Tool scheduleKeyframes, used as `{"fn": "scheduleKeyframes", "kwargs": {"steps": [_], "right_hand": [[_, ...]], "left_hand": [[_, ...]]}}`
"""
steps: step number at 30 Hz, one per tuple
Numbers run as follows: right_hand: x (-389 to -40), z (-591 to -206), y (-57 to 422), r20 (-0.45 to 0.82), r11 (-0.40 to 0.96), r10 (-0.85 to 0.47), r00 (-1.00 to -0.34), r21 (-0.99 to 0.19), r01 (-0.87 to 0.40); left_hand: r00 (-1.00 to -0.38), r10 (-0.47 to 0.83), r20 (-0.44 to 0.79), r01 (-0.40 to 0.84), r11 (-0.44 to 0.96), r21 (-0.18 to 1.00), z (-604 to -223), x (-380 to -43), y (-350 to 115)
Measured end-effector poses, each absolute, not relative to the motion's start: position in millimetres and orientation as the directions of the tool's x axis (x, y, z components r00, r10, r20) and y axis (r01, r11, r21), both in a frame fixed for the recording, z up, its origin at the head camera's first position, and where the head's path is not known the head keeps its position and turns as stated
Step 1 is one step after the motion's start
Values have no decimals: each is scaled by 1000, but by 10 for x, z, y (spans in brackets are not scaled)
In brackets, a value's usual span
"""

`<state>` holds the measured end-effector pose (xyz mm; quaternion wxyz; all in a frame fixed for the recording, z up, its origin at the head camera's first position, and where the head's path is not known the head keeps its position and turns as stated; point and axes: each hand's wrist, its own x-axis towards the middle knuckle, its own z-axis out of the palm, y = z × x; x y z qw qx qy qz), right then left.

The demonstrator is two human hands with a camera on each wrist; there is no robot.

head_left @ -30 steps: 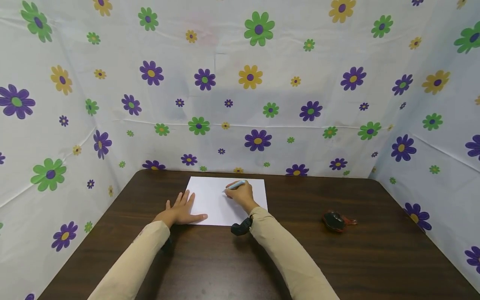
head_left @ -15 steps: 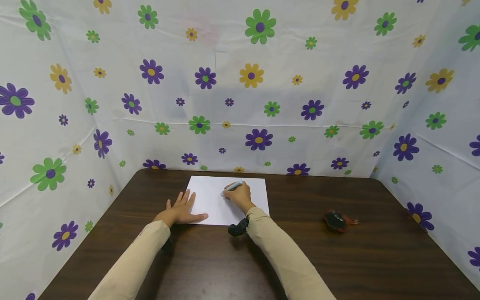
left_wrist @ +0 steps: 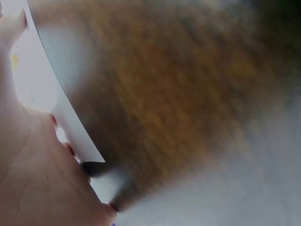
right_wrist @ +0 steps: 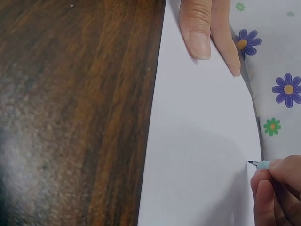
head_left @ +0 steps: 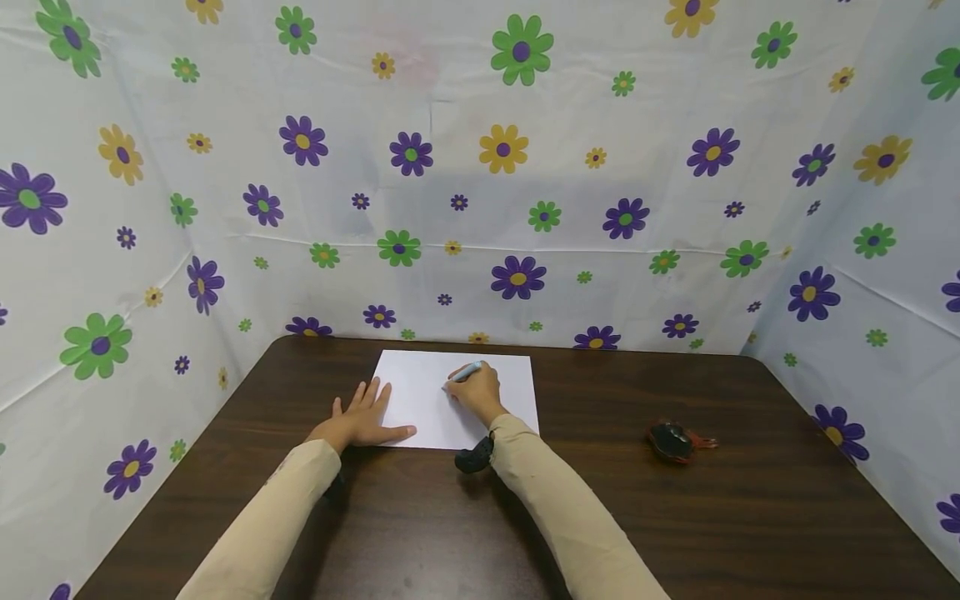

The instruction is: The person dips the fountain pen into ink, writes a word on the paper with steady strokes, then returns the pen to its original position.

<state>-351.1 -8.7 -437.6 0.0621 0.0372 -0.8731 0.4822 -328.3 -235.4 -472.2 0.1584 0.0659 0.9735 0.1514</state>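
Observation:
A white sheet of paper [head_left: 416, 392] lies on the table. My right hand [head_left: 480, 393] pinches a light blue pen [head_left: 467, 372], its tip at the paper around the middle of the sheet. From the right wrist view, the dark pen tip [right_wrist: 252, 163] meets the paper, beside a shadow; whether a drawn line is there I cannot tell. Fingers spread, my left hand [head_left: 360, 421] rests over the left edge of the sheet, the thumb lying on its lower part. In the left wrist view the palm [left_wrist: 42, 174] shows large, next to the paper's edge.
To the right on the dark wooden table [head_left: 600, 400] lies a small black object with reddish edges [head_left: 672, 442], its kind unclear. White cloth with printed flowers [head_left: 442, 183] stands behind the table and on both sides. A black band [head_left: 475, 457] sits at the right wrist.
The right hand and pen have shifted slightly to the left on the paper, mostly in the earlier half second. The left hand stays in place; the head view has shifted a little.

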Motion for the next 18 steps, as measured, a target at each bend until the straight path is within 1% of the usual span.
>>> {"fn": "scheduleKeyframes", "kwargs": {"steps": [6,13,18], "right_hand": [[-3504,-4361,-71,161,546,3,-987,-827,-133],[-3488,-4356,-23,154,563,26,-988,-819,-113],[-3473,-4361,23,179,573,20,-984,-808,-135]], "left_hand": [[-940,180,-290,80,941,328,-4659,-3250,-2334],[-938,178,-297,75,942,326,-4633,-3230,-2324],[-935,176,-307,72,944,322,-4637,-3225,-2337]]}}
